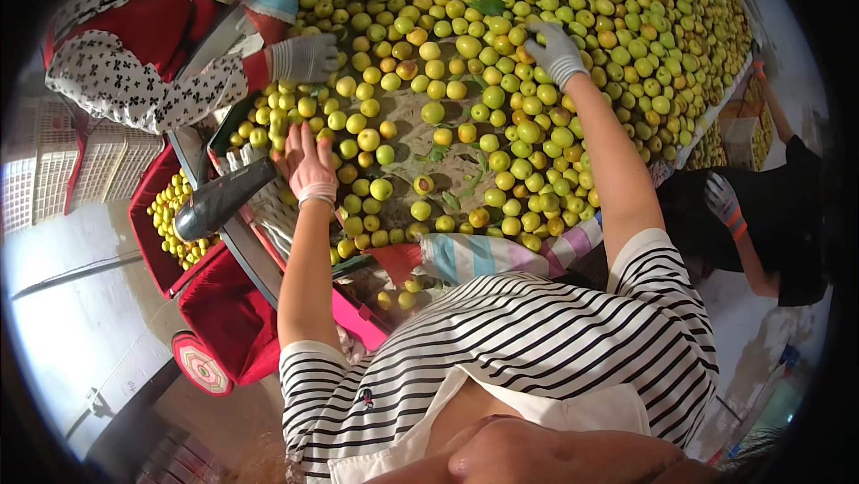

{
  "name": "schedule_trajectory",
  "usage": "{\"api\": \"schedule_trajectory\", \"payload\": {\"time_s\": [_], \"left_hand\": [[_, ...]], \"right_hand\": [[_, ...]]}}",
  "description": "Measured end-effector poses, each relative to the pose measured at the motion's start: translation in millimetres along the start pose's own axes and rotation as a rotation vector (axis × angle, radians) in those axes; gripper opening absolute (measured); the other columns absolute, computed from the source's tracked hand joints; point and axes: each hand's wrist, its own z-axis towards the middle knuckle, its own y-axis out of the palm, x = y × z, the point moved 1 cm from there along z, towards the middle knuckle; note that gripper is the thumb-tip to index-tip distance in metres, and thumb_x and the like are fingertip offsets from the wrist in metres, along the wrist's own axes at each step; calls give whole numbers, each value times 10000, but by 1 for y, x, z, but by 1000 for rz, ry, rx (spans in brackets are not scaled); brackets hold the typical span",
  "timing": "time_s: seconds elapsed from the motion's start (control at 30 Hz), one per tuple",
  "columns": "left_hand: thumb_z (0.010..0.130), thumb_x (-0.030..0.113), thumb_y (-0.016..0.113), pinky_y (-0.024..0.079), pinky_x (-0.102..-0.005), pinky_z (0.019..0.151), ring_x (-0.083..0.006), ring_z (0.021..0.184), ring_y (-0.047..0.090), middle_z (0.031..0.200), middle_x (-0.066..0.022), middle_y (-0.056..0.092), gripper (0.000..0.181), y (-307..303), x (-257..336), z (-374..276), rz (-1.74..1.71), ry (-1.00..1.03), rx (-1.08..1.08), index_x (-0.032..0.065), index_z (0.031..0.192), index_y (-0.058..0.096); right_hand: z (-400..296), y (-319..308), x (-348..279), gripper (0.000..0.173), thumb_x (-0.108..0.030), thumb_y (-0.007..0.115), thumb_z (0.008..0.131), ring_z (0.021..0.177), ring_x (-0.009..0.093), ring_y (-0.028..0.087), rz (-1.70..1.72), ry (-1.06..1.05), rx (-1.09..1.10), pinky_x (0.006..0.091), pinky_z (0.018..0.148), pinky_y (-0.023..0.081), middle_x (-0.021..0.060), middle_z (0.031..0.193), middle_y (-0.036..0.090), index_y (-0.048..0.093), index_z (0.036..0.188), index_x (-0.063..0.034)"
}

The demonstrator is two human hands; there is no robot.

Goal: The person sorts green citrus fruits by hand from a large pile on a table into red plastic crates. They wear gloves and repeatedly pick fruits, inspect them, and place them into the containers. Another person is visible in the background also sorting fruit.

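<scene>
A broad heap of yellow-green fruit (644,34), likely jujubes, some with brown patches, spreads before me over a cloth-lined sorting surface (409,135). My left hand (309,165), bare with a pale band at the wrist, lies flat with fingers spread at the fruit by the left outlet; a few pieces there are blurred. In a grey knit glove, my right hand (557,54) reaches into the heap, thumb and fingers apart, touching fruit at its near side. Its fingertips are partly hidden among the pieces. Green leaves (488,6) lie among the fruit.
A co-worker's gloved hand (305,58) touches the fruit at upper left. Below the outlet, a dark chute (225,199) stands over a red-lined container (151,242) of fruit. Striped cloth (463,256) edges the near side. Another person (745,215) works at right. White plastic crates (40,155) stand far left.
</scene>
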Motion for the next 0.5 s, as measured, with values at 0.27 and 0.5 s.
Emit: {"api": "schedule_trajectory", "payload": {"time_s": [0.27, 0.5], "left_hand": [[941, 319, 535, 367, -485, 1040, -425, 1247, 448, 1403, -227, 449, 485, -34, 24, -70, -339, -82, 59, 67, 1353, 489], [974, 186, 546, 390, -342, 1049, -270, 1259, 478, 1360, -146, 488, 378, -49, 71, -119, -1664, -410, -154, 24, 1316, 526]], "right_hand": [[-78, 51, -74, 713, -266, 620, 880, 921, 346, 663, -160, -19, -198, 408, 809, 569, 255, 1507, 244, 245, 1469, -118], [-154, 44, -134, 503, -356, 604, 860, 1137, 371, 573, 72, -491, -811, 425, 963, 469, 196, 1261, 568, 503, 1285, -108]]}}
